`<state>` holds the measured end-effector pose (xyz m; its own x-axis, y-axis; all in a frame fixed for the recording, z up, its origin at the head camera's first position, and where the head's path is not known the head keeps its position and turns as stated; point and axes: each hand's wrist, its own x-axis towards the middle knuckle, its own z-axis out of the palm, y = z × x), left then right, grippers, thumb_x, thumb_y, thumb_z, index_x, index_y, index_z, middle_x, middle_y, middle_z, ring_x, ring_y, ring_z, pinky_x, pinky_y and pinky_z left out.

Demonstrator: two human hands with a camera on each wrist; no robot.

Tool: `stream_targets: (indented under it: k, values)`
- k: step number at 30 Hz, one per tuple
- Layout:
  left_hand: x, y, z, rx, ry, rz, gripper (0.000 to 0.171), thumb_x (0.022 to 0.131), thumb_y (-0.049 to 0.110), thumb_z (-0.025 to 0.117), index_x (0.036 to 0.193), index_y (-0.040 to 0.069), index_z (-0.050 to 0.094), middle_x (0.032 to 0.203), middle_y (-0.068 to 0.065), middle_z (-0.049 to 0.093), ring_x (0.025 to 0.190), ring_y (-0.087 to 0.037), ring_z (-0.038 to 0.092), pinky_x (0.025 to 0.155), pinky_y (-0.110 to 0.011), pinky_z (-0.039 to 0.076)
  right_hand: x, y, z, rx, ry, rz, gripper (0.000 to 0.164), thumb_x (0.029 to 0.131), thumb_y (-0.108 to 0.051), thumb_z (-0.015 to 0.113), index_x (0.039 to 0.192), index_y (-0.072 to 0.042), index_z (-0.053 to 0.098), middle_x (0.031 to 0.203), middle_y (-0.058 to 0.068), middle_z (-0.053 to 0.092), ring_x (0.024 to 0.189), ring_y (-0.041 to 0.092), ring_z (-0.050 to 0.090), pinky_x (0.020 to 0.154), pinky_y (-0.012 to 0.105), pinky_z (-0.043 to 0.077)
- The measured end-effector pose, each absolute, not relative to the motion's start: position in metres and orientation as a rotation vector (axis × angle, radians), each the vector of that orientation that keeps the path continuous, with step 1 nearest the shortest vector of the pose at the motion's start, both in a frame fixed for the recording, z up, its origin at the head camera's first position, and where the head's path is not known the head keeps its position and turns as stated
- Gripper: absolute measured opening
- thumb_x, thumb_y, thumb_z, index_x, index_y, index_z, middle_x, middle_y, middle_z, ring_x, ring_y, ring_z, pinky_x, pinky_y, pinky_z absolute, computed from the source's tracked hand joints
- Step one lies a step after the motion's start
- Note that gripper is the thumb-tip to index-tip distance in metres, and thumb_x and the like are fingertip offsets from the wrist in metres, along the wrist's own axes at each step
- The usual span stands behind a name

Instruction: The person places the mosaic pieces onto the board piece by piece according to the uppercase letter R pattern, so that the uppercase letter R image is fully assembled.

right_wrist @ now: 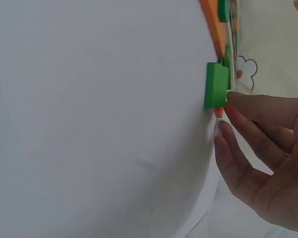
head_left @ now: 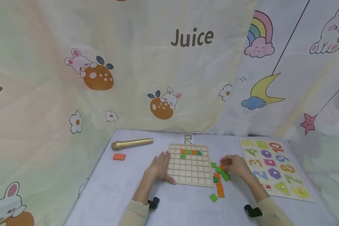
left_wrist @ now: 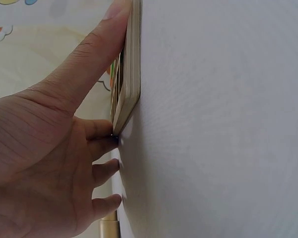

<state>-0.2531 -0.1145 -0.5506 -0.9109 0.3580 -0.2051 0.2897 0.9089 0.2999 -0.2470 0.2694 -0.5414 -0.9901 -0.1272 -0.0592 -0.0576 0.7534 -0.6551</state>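
A wooden grid board (head_left: 190, 184) lies on the table with several orange and green tiles in its upper rows, among them a green square (head_left: 183, 156). My left hand (head_left: 159, 168) rests along the board's left side, fingers spread. In the left wrist view its thumb (left_wrist: 89, 54) lies against the board's edge (left_wrist: 131, 64). My right hand (head_left: 236, 165) is over loose tiles right of the board, fingers bent, with fingertips right at an orange tile (head_left: 222, 167). A green tile (right_wrist: 216, 85) stands close by its thumb in the right wrist view. Whether those fingers pinch the orange tile I cannot tell.
More orange tiles (head_left: 220, 190) and a lone green tile (head_left: 213, 197) lie near the board's lower right corner. A number puzzle board (head_left: 296, 197) is at the right. A gold microphone (head_left: 132, 143) and a red-orange block (head_left: 119, 157) lie left; a small pattern card (head_left: 188, 138) is behind the board.
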Motion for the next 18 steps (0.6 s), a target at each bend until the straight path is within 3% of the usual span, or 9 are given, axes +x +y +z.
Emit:
stream_targets:
  k: [11,18]
  values:
    - [-0.2538,-0.1152,-0.5522,0.491,2.817,0.351,0.145,0.057,0.071,0.092,0.165,0.002,0.023,0.173,-0.016,0.020,0.160,-0.036,0.017,0.128,-0.058,0.020,-0.2488,0.2724,-0.5454,-0.121,2.893,-0.981,0.030,0.079,0.003,0.081,0.109,-0.002,0.076,0.093,0.005,0.074,0.084,0.021,0.066,0.075,0.039,0.058]
    - [-0.2533,-0.1157,-0.5524,0.490,2.818,0.365,0.147,0.056,0.071,0.092,0.165,0.002,0.021,0.173,-0.015,0.019,0.160,-0.036,0.016,0.128,-0.059,0.019,-0.2537,0.2762,-0.5412,-0.107,2.873,-1.025,0.030,0.084,-0.003,0.081,0.113,-0.002,0.075,0.089,0.004,0.073,0.080,0.020,0.064,0.067,0.032,0.053]
